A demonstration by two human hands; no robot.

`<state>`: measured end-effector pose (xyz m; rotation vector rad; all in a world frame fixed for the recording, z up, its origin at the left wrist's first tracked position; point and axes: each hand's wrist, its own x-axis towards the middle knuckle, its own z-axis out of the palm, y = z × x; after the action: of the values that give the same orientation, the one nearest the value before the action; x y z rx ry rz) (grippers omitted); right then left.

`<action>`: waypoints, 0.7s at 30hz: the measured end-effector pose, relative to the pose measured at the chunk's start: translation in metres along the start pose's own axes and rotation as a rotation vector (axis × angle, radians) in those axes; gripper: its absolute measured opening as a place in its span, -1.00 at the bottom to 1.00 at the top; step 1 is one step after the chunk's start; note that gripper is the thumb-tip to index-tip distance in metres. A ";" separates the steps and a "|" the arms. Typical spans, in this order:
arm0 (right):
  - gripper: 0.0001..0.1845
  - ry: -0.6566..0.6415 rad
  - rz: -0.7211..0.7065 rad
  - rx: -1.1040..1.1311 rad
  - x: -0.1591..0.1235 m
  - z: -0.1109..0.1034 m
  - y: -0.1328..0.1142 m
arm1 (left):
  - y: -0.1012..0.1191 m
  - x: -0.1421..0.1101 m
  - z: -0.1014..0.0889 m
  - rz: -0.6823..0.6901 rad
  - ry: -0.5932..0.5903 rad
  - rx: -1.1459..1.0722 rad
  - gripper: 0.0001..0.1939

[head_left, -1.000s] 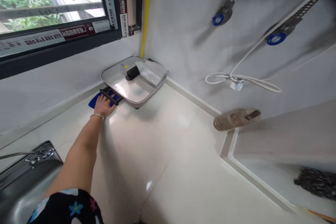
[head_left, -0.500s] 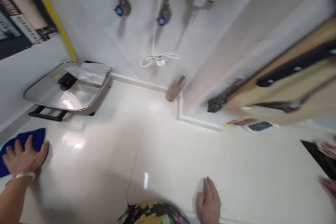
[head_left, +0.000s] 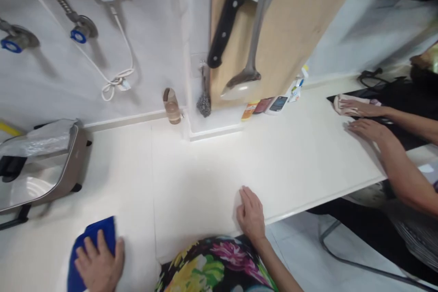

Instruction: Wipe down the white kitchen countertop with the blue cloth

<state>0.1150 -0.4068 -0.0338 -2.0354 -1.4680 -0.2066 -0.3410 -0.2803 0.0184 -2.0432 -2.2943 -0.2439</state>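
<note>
My left hand (head_left: 99, 264) lies flat with spread fingers on a blue cloth (head_left: 99, 235), pressing it onto the white countertop (head_left: 191, 173) at the lower left. My right hand (head_left: 251, 214) rests flat near the counter's front edge and holds nothing. To the left of the cloth stands a square electric pan (head_left: 37, 169) with a lid, a black knob and a plastic bag on top.
Another person's two hands (head_left: 362, 118) are at the far right, one on a pinkish cloth (head_left: 342, 100). A knife (head_left: 224, 27) and a ladle (head_left: 246, 73) hang on a wooden board (head_left: 290, 27). A steel scourer (head_left: 204, 102), small bottles and a phone (head_left: 278, 102) sit by the wall.
My left hand has drawn the blue cloth away from the pan toward the front edge. My view has swung right, bringing in the board and the other person.
</note>
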 end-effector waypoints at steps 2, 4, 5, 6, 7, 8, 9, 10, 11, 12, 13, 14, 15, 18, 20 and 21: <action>-0.33 0.007 0.004 0.010 0.000 0.001 0.000 | 0.036 -0.007 0.006 0.136 0.036 -0.064 -0.17; -0.33 0.005 0.007 0.019 0.000 0.001 0.001 | 0.071 -0.009 0.012 0.281 0.044 -0.119 -0.23; -0.32 0.006 0.009 0.024 0.000 0.001 0.001 | 0.088 -0.009 0.015 0.353 0.040 -0.143 -0.26; -0.33 0.011 0.009 0.028 0.001 0.001 0.001 | 0.104 -0.007 0.018 0.428 0.031 -0.163 -0.29; -0.33 0.018 0.008 0.033 0.001 0.001 0.001 | 0.120 -0.004 0.021 0.507 0.018 -0.181 -0.31; -0.34 0.028 0.006 0.041 0.001 0.001 0.001 | 0.137 -0.001 0.024 0.588 0.005 -0.196 -0.31; -0.35 0.038 0.005 0.052 0.001 0.001 0.000 | 0.153 0.002 0.027 0.669 -0.008 -0.211 -0.32; -0.37 0.049 0.007 0.068 0.001 0.001 0.000 | 0.170 0.005 0.029 0.747 -0.019 -0.228 -0.31; -0.38 0.059 0.014 0.089 0.001 0.002 0.000 | 0.188 0.008 0.032 0.817 -0.027 -0.248 -0.30; -0.40 0.075 0.024 0.118 0.000 0.002 0.001 | 0.206 0.010 0.034 0.882 -0.039 -0.271 -0.29; -0.43 0.095 0.039 0.155 0.000 0.002 0.001 | 0.226 0.011 0.036 0.940 -0.054 -0.297 -0.27; -0.45 0.122 0.062 0.202 0.000 0.002 0.002 | 0.245 0.011 0.038 0.997 -0.072 -0.326 -0.25; -0.48 0.157 0.096 0.254 0.000 0.002 0.004 | 0.265 0.010 0.039 1.054 -0.096 -0.356 -0.22; -0.50 0.290 0.231 0.385 0.003 -0.003 0.012 | 0.320 0.001 0.041 1.249 -0.207 -0.432 -0.13; -0.50 0.339 0.272 0.396 0.008 -0.011 0.017 | 0.347 -0.005 0.041 1.367 -0.283 -0.476 -0.14; -0.50 0.343 0.264 0.379 0.011 -0.015 0.019 | 0.355 -0.008 0.041 1.409 -0.313 -0.509 -0.18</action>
<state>0.1394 -0.4104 -0.0241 -1.7563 -0.9376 -0.1464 0.0144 -0.2429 0.0050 -3.4734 -0.3580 -0.4126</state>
